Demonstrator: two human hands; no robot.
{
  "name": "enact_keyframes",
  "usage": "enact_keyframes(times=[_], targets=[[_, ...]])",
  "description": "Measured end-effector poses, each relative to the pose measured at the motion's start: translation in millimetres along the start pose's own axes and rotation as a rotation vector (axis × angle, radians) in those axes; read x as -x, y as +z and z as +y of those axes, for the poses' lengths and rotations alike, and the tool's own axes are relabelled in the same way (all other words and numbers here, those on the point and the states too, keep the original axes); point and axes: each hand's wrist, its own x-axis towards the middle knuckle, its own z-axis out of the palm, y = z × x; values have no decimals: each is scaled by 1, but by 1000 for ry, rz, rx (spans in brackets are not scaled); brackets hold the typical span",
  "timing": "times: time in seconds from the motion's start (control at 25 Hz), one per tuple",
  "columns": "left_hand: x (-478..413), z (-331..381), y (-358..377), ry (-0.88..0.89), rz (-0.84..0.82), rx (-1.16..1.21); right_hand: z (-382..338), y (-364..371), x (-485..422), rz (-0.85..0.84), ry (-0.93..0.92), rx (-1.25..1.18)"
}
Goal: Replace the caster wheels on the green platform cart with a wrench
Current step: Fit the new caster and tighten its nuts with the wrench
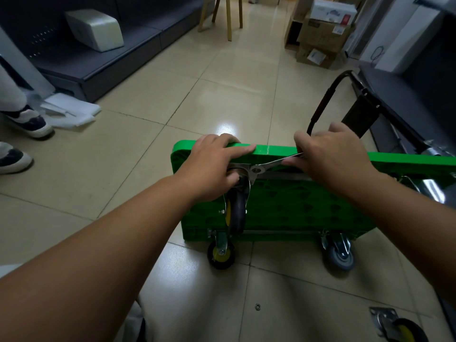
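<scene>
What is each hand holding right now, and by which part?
The right hand grips the wrench by its handle end, head on a nut by the caster. The left hand clasps the upper edge of the green cart above that caster.

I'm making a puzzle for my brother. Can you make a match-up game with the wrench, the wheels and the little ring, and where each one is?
Things:
1. wrench
2. grey wheel
3. loose wheel
4. small metal ring

Places:
A. alone on the floor, near the picture's bottom middle
B. in the right hand, its end on a bolt
C. fixed to the green cart's lower right corner
D. off the cart, in the picture's bottom right corner

Pairs: 1-B, 2-C, 3-D, 4-A
</scene>
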Motion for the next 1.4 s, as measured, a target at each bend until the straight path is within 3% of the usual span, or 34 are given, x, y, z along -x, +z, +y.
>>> enact_keyframes(times=[0.08,0.2,0.32,0.52,0.64,0.84,1.04,1.16,1.24,1.4], targets=[[1,1,1,9,18,-7,-1,11,4,86,36,-29],[0,0,2,19,31,-19,-2,22,9,74,157,-92],[2,0,2,9,29,-20,-21,51,37,72,393,-298],[4,-1,3,36,30,-31,-66,92,65,309,673,-652],[3,1,3,30,32,-39,-88,101,63,288,863,-915],[2,1,3,33,32,-33,-92,111,63,289,915,-1001],[2,-1,5,25,46,-40,-76,108,64,86,831,-1030],[5,-3,7,56,46,-112,-71,105,91,183,791,-912],[7,-7,11,94,58,-180,-77,132,131,145,928,-899],[15,-8,20,112,59,-300,-116,219,194,-303,1299,-1176]])
